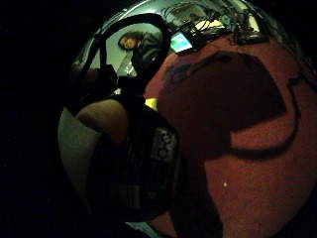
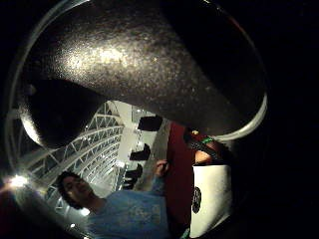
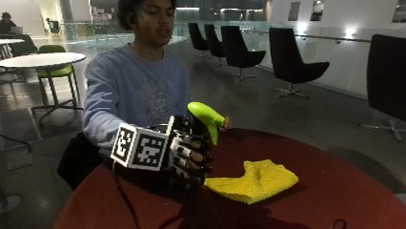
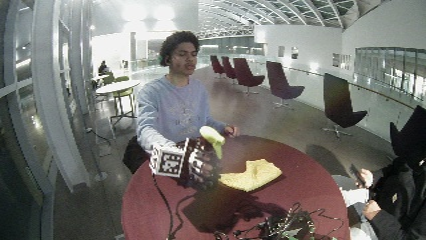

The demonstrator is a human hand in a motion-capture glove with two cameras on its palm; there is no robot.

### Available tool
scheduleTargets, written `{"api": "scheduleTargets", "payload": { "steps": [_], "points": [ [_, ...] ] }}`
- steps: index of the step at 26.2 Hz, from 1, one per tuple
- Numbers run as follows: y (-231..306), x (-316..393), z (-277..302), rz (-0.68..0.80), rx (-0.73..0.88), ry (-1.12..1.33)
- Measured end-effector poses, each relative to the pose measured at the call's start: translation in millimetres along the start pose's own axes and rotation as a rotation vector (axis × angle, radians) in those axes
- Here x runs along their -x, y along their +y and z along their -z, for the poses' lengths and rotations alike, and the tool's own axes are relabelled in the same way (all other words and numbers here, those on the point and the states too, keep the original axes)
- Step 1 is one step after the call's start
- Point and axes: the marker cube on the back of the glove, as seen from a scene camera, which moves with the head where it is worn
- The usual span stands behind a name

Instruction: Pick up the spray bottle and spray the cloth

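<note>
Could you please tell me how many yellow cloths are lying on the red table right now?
1. A single yellow cloth lies crumpled on the red table, beside the gloved right hand holding the spray bottle.

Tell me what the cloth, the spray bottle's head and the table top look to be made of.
Cloth: yellow, soft fabric, probably knitted or waffle-textured; it lies folded with a bumpy surface. Spray bottle head: lime-green, smooth, likely moulded plastic, with a slight sheen; its body is hidden behind the gloved right hand. Table: dark red, matte top; the material itself is unclear.
</note>
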Motion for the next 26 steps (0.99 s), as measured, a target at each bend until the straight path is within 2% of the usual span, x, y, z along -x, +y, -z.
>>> {"api": "scheduleTargets", "payload": {
  "steps": [7, 12, 18, 26],
  "points": [
    [9.0, 27.4, -7.3, -0.096, 0.289, -0.009],
    [12.0, 33.8, -20.6, -0.195, 0.427, -0.017],
    [14.3, 39.6, -34.7, -0.254, 0.528, 0.032],
    [13.5, 39.0, -44.4, -0.284, 0.567, 0.078]
  ]
}}
